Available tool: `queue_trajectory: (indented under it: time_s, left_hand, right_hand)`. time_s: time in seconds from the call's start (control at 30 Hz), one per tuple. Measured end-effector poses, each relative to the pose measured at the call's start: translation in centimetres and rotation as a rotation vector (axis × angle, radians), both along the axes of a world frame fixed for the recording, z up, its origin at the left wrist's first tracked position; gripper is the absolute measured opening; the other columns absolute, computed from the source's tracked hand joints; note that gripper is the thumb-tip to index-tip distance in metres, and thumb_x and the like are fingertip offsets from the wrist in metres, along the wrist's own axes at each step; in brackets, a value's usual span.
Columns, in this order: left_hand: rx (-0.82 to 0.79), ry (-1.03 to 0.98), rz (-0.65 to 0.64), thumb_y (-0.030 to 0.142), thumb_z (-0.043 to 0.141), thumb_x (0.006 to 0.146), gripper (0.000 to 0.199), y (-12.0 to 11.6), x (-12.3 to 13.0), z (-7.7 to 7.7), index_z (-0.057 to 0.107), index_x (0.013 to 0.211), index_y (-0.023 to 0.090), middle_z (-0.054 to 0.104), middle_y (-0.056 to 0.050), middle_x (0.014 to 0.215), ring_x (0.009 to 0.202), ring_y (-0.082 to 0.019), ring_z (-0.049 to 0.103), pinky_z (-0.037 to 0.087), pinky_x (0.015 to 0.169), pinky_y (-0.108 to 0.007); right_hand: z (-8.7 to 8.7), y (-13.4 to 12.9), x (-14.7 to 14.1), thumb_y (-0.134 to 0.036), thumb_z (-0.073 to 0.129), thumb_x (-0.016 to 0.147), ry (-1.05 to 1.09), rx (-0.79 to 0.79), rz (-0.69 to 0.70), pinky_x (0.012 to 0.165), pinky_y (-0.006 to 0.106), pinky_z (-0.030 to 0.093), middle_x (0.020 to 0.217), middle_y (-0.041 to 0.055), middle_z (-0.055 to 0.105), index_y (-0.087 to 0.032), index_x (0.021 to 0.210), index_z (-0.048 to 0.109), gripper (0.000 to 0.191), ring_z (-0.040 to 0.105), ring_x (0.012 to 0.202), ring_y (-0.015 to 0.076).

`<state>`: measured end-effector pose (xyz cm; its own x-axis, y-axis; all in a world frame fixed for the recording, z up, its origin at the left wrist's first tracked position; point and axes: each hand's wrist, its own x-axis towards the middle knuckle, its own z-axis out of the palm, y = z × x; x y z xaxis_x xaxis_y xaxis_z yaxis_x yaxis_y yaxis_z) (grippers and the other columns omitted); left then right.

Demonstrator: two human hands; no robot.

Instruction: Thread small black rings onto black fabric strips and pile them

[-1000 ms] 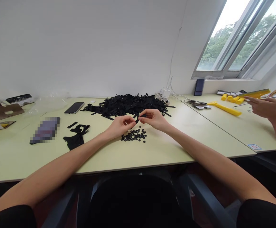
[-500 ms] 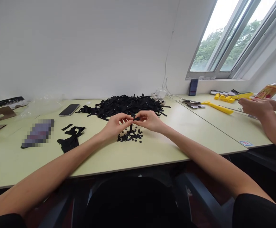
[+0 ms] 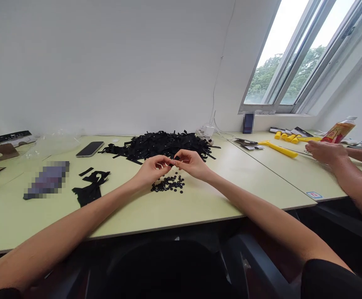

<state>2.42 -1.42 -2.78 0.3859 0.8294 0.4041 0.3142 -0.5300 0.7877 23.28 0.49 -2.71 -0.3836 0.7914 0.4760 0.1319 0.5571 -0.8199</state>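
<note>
Our left hand [image 3: 152, 171], thumb and fingertips pinched together, meets our right hand [image 3: 193, 165], also pinching, with a small black piece [image 3: 175, 159] held between them. It sits just above scattered black discs [image 3: 168, 184], in front of the heaped black strips [image 3: 165, 145] on the pale table [image 3: 231, 178].

Daylight from window [image 3: 288, 62] at right, white glare in panes; wall [image 3: 106, 62] greyish, soft shadows; wide-angle stretch at edges, pixelated patches left and right.
</note>
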Motion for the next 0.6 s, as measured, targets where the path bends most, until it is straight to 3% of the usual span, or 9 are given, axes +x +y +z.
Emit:
queue_trajectory:
  time_s: [0.27,0.37,0.5,0.6]
  left_hand:
    - [0.084,0.109,0.041,0.054,0.07,0.088,0.035,-0.42,-0.09,0.62,0.082,0.101,0.024,0.066,-0.007,0.103,0.081,-0.017,0.058,0.047,0.069,-0.029]
    - [0.092,0.11,0.034,0.057,0.069,0.089,0.037,-0.08,-0.32,0.53,0.083,0.098,0.025,0.066,-0.006,0.097,0.08,-0.018,0.058,0.045,0.067,-0.03]
    - [-0.022,-0.021,0.027,0.061,0.072,0.086,0.043,0.03,-0.06,0.43,0.078,0.093,0.019,0.067,-0.003,0.083,0.073,-0.017,0.057,0.042,0.064,-0.029]
    - [-0.134,-0.147,0.023,0.061,0.079,0.079,0.045,-0.07,0.2,0.6,0.071,0.091,0.018,0.071,-0.003,0.084,0.079,-0.018,0.063,0.049,0.073,-0.03]
  right_hand:
    - [-0.31,0.65,0.21,-0.057,0.085,0.074,-0.021,0.071,-0.05,0.061,0.028,0.048,0.079,0.0005,0.063,-0.019,0.08,0.063,0.045,0.059,0.07,0.0142]
    - [-0.21,0.6,0.28,-0.058,0.083,0.078,-0.053,0.057,-0.027,0.063,0.028,0.05,0.08,0.0011,0.064,-0.019,0.082,0.063,0.044,0.061,0.072,0.015]
    - [-0.28,0.17,0.11,-0.05,0.087,0.075,0.002,-0.017,0.032,0.067,0.028,0.054,0.092,0.001,0.067,-0.023,0.106,0.058,0.05,0.064,0.076,0.0148]
    - [-0.5,-0.11,-0.01,-0.045,0.085,0.078,-0.019,-0.091,0.11,0.068,0.03,0.055,0.084,-0.0022,0.068,-0.025,0.118,0.049,0.058,0.066,0.072,0.0148]
